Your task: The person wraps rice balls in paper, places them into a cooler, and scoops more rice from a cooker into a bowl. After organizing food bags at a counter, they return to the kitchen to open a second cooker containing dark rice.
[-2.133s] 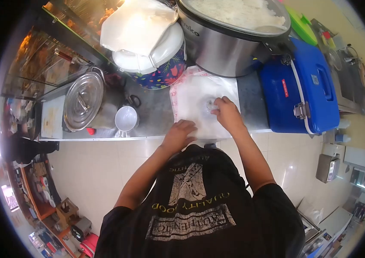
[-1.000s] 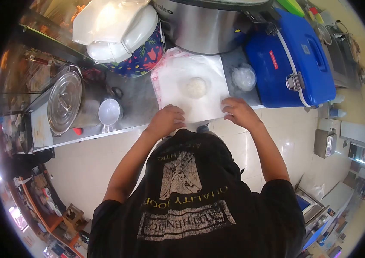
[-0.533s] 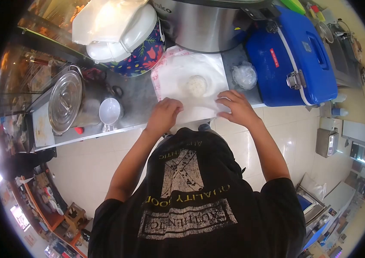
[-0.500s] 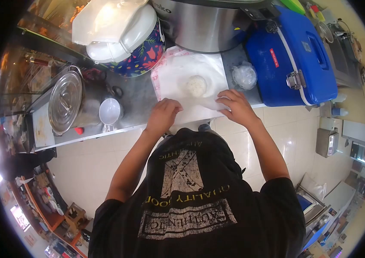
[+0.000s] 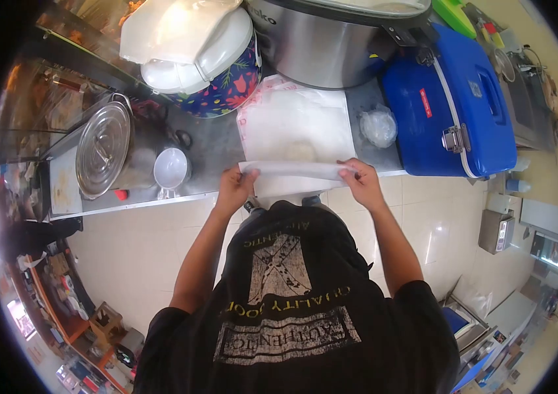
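Observation:
A sheet of white wrapping paper [image 5: 292, 128] lies at the counter's front edge. Its near edge is lifted and folded into a band, held at both ends. My left hand [image 5: 233, 186] pinches the left end of that band between thumb and fingers. At the right end, my right hand [image 5: 361, 184] pinches the paper in the same way. Just beyond the band, a pale round mound [image 5: 301, 152], which looks like rice, shows faintly through the paper covering it. Behind, sheets with pink print [image 5: 262, 98] lie partly under the white paper.
A knotted clear plastic bag [image 5: 378, 126] sits right of the paper, beside a blue cooler box [image 5: 446, 111]. A large steel cooker [image 5: 331, 49] and a floral-patterned container [image 5: 226, 85] stand behind. Leftward are a lidded steel pot [image 5: 103, 151] and a white cup [image 5: 171, 169].
The paper's near edge has been drawn up over the round mound, which was uncovered before. Both hands now grip the fold's ends, having moved slightly toward my body.

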